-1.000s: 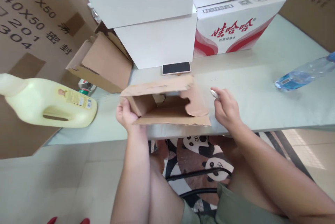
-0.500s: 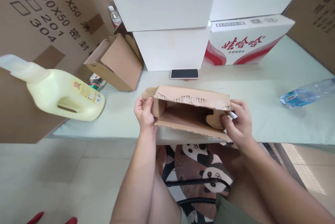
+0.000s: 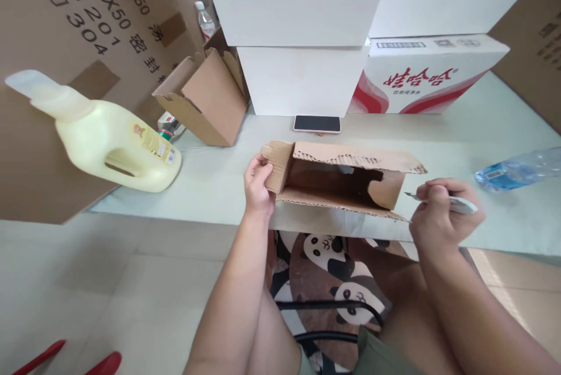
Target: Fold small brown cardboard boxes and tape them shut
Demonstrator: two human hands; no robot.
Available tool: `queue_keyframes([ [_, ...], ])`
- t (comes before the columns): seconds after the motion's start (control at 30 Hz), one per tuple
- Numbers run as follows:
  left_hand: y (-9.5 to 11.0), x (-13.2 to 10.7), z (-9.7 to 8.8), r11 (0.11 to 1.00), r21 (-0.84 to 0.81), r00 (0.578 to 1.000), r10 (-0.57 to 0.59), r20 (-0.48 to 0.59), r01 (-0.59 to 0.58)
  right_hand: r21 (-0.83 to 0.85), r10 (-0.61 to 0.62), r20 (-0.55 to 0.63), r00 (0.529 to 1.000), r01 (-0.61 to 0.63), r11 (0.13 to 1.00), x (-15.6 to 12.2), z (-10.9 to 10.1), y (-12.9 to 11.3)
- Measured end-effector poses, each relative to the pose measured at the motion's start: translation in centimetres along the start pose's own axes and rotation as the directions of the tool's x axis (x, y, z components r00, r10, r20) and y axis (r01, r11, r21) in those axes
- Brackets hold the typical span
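Since the earlier frame the right hand [image 3: 440, 220] has withdrawn from the open brown corrugated cardboard box [image 3: 337, 179], pinching a white utility knife [image 3: 451, 202]. The left hand [image 3: 259, 185] grips the box's left flap. The box lies between both hands, long axis left-right, nearer the left hand.

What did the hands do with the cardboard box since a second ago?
The right hand had gripped the right end of the cardboard box, then let go and drew away to the right, holding a small cutter. The left hand kept its grip on the left flap. The box stayed on the table.
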State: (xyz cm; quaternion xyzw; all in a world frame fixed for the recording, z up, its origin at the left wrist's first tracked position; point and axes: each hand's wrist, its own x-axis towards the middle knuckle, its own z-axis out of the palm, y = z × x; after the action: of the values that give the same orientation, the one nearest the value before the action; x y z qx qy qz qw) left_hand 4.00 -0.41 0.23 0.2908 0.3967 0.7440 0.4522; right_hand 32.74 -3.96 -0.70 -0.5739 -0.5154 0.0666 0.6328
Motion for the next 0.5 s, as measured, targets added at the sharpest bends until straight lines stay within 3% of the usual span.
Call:
queue_keyframes([
  [0.1, -0.3, -0.3, 0.2, 0.999, 0.036, 0.999, -0.029, 0.028, 0.028, 0.032, -0.116, -0.189, 0.975, 0.124, 0.992, 0.7, 0.3, 0.0],
  [0.17, -0.6, -0.4, 0.2, 0.997, 0.056, 0.998, -0.046, 0.051, 0.043, 0.007, -0.165, -0.236, 0.958, 0.172, 0.985, 1.1, 0.6, 0.0],
  [0.27, -1.2, -0.7, 0.1, 0.998, 0.067, 0.991, 0.006, 0.131, -0.015, -0.014, -0.193, -0.074, 0.978, 0.193, 0.981, 1.3, 0.8, 0.0],
  [0.37, -1.5, -1.2, 0.1, 0.994, 0.057, 0.963, 0.077, 0.26, -0.095, -0.03, -0.238, 0.14, 0.961, 0.244, 0.969, 0.9, 1.1, 0.1],
  [0.5, -1.1, -1.6, 0.6, 0.994, 0.066, 0.909, 0.049, 0.414, -0.084, 0.004, -0.204, 0.16, 0.966, 0.206, 0.978, 0.5, 1.5, 0.7],
])
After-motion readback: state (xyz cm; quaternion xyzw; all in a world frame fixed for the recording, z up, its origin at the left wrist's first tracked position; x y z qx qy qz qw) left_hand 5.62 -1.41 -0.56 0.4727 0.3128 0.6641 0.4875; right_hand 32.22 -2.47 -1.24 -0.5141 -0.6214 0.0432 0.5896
